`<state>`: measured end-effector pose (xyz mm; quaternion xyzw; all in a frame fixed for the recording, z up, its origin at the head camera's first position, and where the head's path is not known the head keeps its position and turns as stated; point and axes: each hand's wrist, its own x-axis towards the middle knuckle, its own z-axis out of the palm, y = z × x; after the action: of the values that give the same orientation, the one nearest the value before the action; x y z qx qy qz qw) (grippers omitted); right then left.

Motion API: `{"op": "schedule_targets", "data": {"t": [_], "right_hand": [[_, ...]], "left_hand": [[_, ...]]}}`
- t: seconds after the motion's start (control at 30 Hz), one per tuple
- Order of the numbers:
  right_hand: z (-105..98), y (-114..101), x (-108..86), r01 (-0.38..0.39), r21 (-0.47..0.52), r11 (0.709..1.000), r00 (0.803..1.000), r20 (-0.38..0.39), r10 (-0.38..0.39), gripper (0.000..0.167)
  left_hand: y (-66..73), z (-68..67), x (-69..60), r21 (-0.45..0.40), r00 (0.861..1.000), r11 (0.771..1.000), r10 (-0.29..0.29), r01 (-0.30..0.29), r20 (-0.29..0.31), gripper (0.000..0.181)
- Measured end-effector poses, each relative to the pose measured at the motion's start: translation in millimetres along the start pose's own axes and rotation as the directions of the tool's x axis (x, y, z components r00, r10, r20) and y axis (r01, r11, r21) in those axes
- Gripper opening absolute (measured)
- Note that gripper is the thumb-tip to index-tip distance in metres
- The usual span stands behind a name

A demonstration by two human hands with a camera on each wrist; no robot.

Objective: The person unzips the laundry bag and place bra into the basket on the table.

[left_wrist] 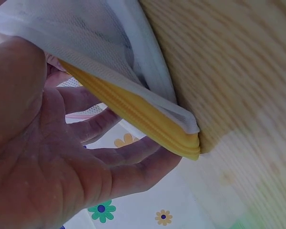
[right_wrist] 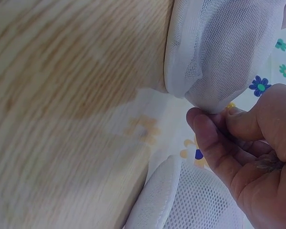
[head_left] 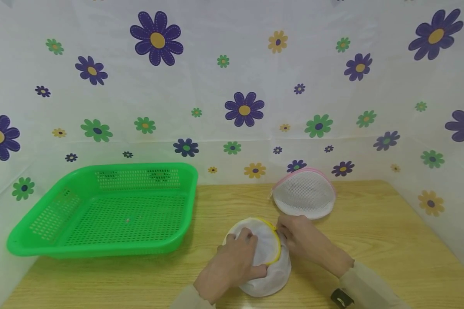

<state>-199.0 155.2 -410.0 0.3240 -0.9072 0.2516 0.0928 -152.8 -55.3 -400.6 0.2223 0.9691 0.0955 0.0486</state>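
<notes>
A round white mesh laundry bag (head_left: 268,283) with a yellow zipper (head_left: 279,249) stands on the wooden table, its zippered face tilted up. My left hand (head_left: 232,264) holds it from the near left, fingers spread over the top and the thumb near the zipper's lower end. In the left wrist view the fingers bend against the yellow zipper band (left_wrist: 128,112). At the far right of the bag, my right hand (head_left: 303,238) pinches the zipper's end between thumb and forefinger. The exact bit pinched is hidden by the fingertips (right_wrist: 205,129).
Behind the right hand lies a second white mesh laundry bag (head_left: 303,195) with a pink zipper. A green plastic basket (head_left: 191,189) with perforated sides stands at the left. A flowered sheet (head_left: 201,86) hangs behind the table (head_left: 363,223).
</notes>
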Motion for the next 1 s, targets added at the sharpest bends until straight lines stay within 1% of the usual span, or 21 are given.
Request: {"op": "schedule_targets", "data": {"t": [0.07,0.27,0.43,0.6,0.8,1.0], "right_hand": [[-0.4,-0.1,-0.6,0.001,-0.006,1.0,1.0,0.002,0.0,0.023],[-1.8,-0.8,-3.3,0.013,-0.002,1.0,1.0,-0.002,-0.013,0.023],[-3.2,-1.5,-6.2,0.034,-0.023,0.999,0.999,-0.01,-0.034,0.024],[-3.1,-0.8,-8.5,0.029,-0.022,0.999,1.0,0.002,-0.029,0.024],[-3.1,-0.6,-9.0,0.019,-0.045,0.999,1.0,0.009,-0.019,0.025],[-4.5,-2.4,-9.6,0.008,-0.042,0.999,1.0,0.031,-0.007,0.027]], "left_hand": [[0.2,0.1,0.3,-0.002,1.0,1.0,-0.005,0.005,0.012,0.071],[-0.1,0.2,0.4,-0.002,1.0,1.0,-0.01,0.01,0.017,0.07],[-0.6,0.7,0.0,-0.007,1.0,1.0,-0.016,0.016,0.013,0.069],[-0.3,1.4,0.7,-0.007,1.0,1.0,-0.017,0.017,0.018,0.069],[0.2,0.8,1.7,-0.007,1.0,1.0,-0.01,0.01,0.028,0.07],[0.9,0.4,1.7,0.005,1.0,1.0,-0.006,0.006,0.025,0.071]]}}
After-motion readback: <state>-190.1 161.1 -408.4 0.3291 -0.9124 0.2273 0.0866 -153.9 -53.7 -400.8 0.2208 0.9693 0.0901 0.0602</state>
